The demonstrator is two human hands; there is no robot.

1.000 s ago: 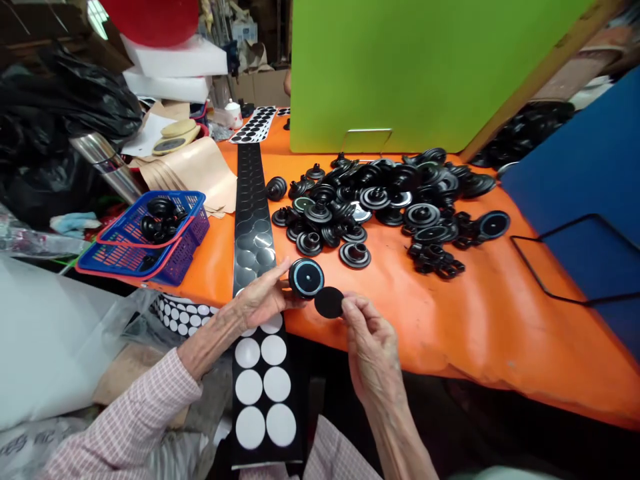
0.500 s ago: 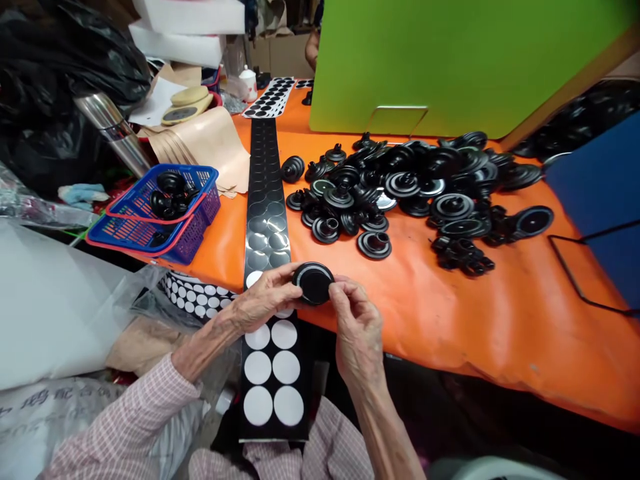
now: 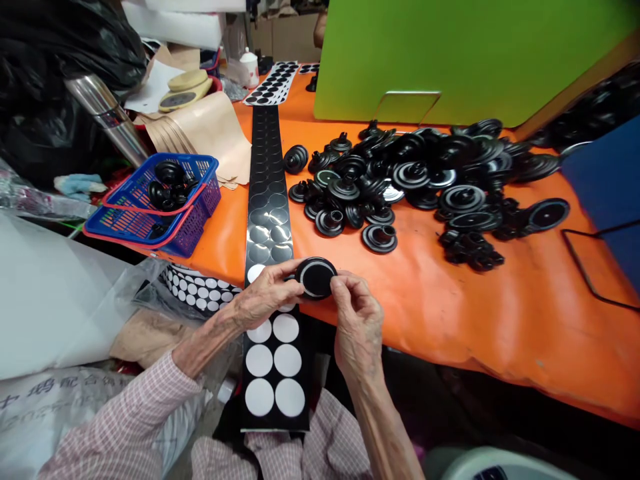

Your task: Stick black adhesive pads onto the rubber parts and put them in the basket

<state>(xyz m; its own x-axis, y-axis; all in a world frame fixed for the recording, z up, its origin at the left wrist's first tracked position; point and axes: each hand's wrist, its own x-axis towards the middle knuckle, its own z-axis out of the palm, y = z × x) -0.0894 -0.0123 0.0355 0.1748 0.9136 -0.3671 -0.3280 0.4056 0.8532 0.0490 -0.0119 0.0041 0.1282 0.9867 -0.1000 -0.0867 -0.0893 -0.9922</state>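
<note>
Since 1.0 s ago: black disc (image 3: 321, 275) moved onto face of round part (image 3: 309, 293) | orange table (image 3: 425, 313): pile of black parts (image 3: 410, 175) beyond the grip | circle-marked strip (image 3: 270, 200) crosses under left hand (image 3: 263, 297), which pinches part's rim above table's front edge | right hand (image 3: 357, 317): digits at part's right edge; whether pinching, cannot tell

Person's left sleeve (image 3: 120, 417): long, loose, fine check of pale pink and white, soft folds, edge stopping partway down forearm. Left forearm (image 3: 206, 345): bare below edge, slim. Right forearm (image 3: 383, 417): bare down to lower border of view. Fingers (image 3: 287, 291): bare, slender, knuckles creased. Lap (image 3: 335, 433): matching checked cloth, softly rumpled.
</note>
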